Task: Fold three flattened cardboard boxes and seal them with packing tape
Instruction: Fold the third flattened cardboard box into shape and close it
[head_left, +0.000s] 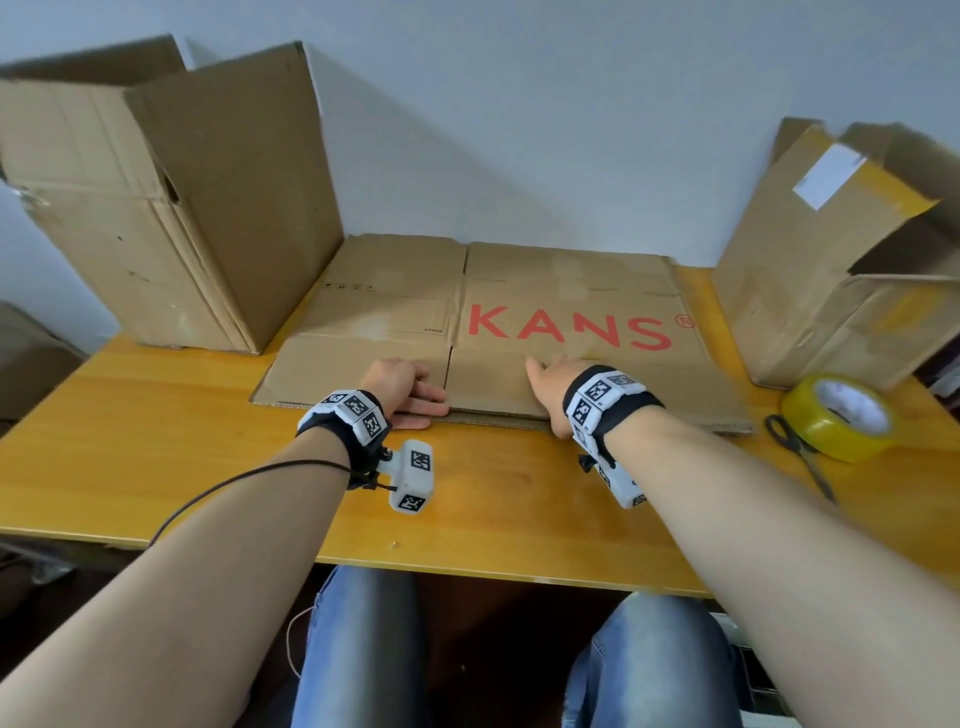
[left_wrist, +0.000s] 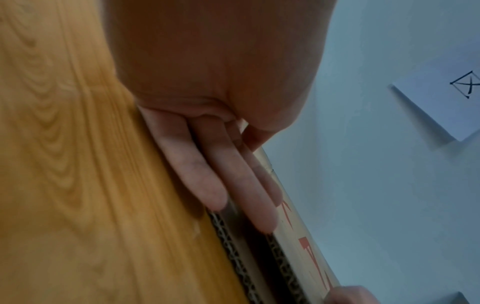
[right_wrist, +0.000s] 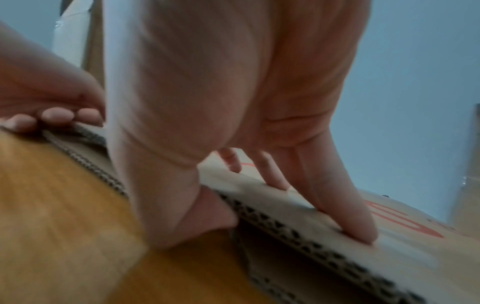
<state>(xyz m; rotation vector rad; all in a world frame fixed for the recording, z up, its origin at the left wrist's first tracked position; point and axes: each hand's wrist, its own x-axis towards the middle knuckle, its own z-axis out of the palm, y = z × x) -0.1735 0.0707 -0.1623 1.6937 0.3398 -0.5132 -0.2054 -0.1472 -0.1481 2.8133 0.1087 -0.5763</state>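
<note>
A flattened cardboard box (head_left: 519, 291) printed with red "KANS" lies on the wooden table (head_left: 156, 441) against the wall. My left hand (head_left: 415, 397) lies at the box's near edge, left of the centre crease. In the left wrist view its straight fingers (left_wrist: 221, 181) run along the corrugated edge (left_wrist: 298, 257). My right hand (head_left: 548, 387) pinches the top layer of the near flap. The thumb (right_wrist: 207, 211) is tucked under that layer's edge and the fingers (right_wrist: 350, 216) press on top, so a gap shows between the two layers.
A large opened-up carton (head_left: 171, 208) stands at the back left, and another box (head_left: 831, 260) with yellow tape stands at the back right. A roll of yellow packing tape (head_left: 839, 415) and black scissors (head_left: 802, 452) lie right of my right arm.
</note>
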